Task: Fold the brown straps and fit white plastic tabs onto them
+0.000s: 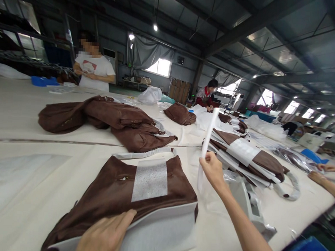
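The left hand [107, 232] lays extended fingers over the lower edge of a brown handbag [109, 182] on the worktop [212, 234]; whether it grips cannot be told. The right hand [212, 168] pinches a slightly tilted white strip [209, 133], near stacked brown bags [267, 162].

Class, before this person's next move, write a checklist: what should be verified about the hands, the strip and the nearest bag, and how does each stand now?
1. Right hand grips the white strip: ok.
2. Left hand touches the nearest brown bag: ok.
3. Pale panel lies across the bag's upper face: ok.
4. Strap covered in pale material: ok.
5. Right hand free: not ok, occupied.
6. Bag's contents: cannot tell, hidden.
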### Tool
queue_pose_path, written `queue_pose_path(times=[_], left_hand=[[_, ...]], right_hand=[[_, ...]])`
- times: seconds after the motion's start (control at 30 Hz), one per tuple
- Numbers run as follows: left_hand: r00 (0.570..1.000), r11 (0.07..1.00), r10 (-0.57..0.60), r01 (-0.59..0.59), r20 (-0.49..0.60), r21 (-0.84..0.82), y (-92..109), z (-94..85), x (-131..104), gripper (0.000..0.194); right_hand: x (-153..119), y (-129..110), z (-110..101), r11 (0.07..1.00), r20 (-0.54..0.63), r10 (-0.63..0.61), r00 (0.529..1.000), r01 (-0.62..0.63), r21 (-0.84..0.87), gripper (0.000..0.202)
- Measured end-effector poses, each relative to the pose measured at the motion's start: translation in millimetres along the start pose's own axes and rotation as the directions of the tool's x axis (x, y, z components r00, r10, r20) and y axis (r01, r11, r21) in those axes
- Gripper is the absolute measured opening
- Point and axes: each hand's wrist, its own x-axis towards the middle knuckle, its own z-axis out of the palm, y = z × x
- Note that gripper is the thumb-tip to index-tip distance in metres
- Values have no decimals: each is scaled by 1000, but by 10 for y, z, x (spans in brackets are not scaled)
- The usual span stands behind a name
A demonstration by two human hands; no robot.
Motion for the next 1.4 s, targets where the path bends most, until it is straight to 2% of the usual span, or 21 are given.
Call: queue_pose_path(times=[0.03, 0.1, 0.17, 0.23, 0.3, 0.37, 0.47, 0.6, 0.7, 0.77, 0.97, 1.07, 1.1, 1.13, 1.17, 1.2, 1.23, 1.27, 1.3, 1.33, 1.4], left_hand=[[1000, 1000, -14, 14, 11, -2, 17, -19, 30, 44], [995, 999, -42, 42, 86, -3, 50, -60, 80, 44], [966, 996, -88, 91, 244, 1, 83, -120, 136, 41], [868, 984, -165, 176, 468, 19, 110, -204, 226, 36], [702, 963, -233, 262, 673, 60, 119, -290, 354, 30], [584, 950, -249, 304, 772, 77, 103, -353, 495, 24], [523, 946, -234, 317, 820, 68, 60, -401, 664, 23], [528, 954, -213, 295, 822, 58, 42, -414, 738, 21], [559, 958, -209, 283, 803, 52, 56, -418, 685, 18], [593, 962, -177, 273, 786, 10, 51, -422, 612, 17], [746, 937, 24, 216, 666, -276, -56, -379, 296, 39], [815, 938, 35, 174, 579, -301, -66, -301, 128, 45], [835, 943, 40, 151, 549, -297, -58, -270, 80, 46], [854, 947, 50, 124, 518, -295, -49, -239, 37, 47], [871, 951, 66, 92, 487, -295, -40, -209, 0, 47], [885, 954, 85, 60, 459, -293, -32, -181, -31, 46], [896, 957, 103, 30, 433, -290, -25, -157, -58, 43], [905, 959, 118, 4, 409, -285, -21, -136, -84, 41], [914, 960, 130, -19, 386, -278, -17, -120, -109, 38], [920, 962, 142, -41, 364, -272, -13, -110, -136, 37], [928, 963, 163, -76, 336, -257, 2, -113, -192, 35]], right_hand=[[-211, -23, -135, 978, -16, 29, 999, -25, 209, 20], [-710, -66, -296, 776, 76, 105, 992, -129, 618, 31], [-1230, -112, -287, 547, 258, 183, 949, -316, 775, 39], [-1678, -182, -128, 376, 460, 238, 855, -518, 768, 41], [-1998, -294, 127, 230, 598, 269, 755, -653, 722, 41], [-2181, -443, 422, 102, 675, 279, 683, -720, 687, 42], [-2254, -687, 833, -20, 758, 260, 599, -781, 624, 40], [-2196, -903, 1198, -78, 787, 266, 557, -801, 593, 22], [-2143, -928, 1317, -101, 776, 262, 574, -783, 613, 5], [-2106, -898, 1337, -85, 786, 240, 570, -794, 602, 4], [-2033, -818, 1346, 102, 827, 234, 511, -859, 502, 17], [-2052, -777, 1242, 333, 855, 255, 452, -871, 361, 31], [-2044, -744, 1154, 476, 848, 254, 464, -824, 308, 35], [-2017, -698, 1036, 649, 814, 230, 534, -707, 281, 38], [-1964, -639, 896, 818, 741, 159, 653, -507, 271, 40], [-1884, -569, 744, 939, 630, 13, 777, -226, 258, 39], [-1782, -490, 596, 972, 471, -188, 862, 94, 215, 38], [-1668, -402, 466, 927, 344, -375, 861, 355, 122, 35], [-1557, -307, 365, 839, 297, -524, 798, 543, 20, 34], [-1464, -206, 300, 735, 315, -625, 714, 674, -70, 37], [-1379, 7, 276, 540, 469, -695, 545, 826, -159, 46]])
